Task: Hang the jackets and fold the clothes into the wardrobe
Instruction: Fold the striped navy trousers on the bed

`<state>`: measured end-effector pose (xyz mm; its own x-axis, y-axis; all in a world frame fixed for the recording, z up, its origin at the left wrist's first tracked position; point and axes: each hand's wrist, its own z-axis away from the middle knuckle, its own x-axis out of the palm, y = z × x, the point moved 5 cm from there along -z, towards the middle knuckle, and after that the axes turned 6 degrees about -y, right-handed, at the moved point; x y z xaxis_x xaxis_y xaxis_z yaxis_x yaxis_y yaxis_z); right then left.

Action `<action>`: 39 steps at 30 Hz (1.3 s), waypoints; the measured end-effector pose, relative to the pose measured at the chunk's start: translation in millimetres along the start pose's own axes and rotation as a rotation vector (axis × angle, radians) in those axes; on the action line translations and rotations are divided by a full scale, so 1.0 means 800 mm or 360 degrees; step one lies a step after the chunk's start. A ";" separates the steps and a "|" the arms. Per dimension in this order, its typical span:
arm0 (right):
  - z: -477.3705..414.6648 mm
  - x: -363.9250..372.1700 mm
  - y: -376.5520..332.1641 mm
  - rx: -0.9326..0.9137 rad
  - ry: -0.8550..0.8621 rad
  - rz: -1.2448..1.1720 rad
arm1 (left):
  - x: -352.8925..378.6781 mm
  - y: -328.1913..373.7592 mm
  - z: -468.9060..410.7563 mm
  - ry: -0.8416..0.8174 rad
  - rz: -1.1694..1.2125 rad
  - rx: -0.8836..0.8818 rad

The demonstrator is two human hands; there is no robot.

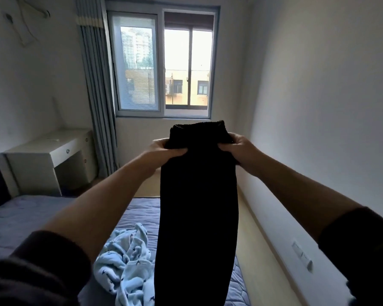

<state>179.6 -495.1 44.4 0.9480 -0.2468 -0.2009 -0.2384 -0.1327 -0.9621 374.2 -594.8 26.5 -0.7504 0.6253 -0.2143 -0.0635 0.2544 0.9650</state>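
Left hand and right hand each grip the garment top at 12 o'clock — better keep both level, so it hangs straight for folding.

Both hands gripping black garment, above bed

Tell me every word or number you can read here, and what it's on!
None: no readable words, numbers or labels show anywhere.
Black garment, gripped by the left hand and right hand: plain, no label visible.
Light blue garment on the bed: small dark shapes, a pattern, not letters.
Wall switch plate: no marking can be read.
Buildings through the window: no signs can be read.
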 end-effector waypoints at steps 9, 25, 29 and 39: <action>-0.095 -0.124 -0.051 -0.0318 0.0651 0.0810 | 0.035 0.130 -0.137 0.0434 -0.0814 0.0247; 0.079 -0.109 0.155 -0.0385 0.0497 0.0627 | 0.148 -0.070 0.000 0.0447 -0.0780 0.0331; 0.200 -0.055 0.290 -0.0069 0.0337 0.0471 | 0.201 -0.199 0.121 0.0263 -0.0800 0.0108; 0.512 0.091 0.531 0.0775 0.0074 0.0380 | 0.304 -0.446 0.420 -0.0162 -0.0771 -0.0657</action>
<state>233.2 -176.3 -454.8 0.8664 -0.2593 -0.4267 -0.3103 0.3897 -0.8671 435.4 -285.8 -420.8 -0.5081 0.5831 -0.6339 -0.6427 0.2333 0.7297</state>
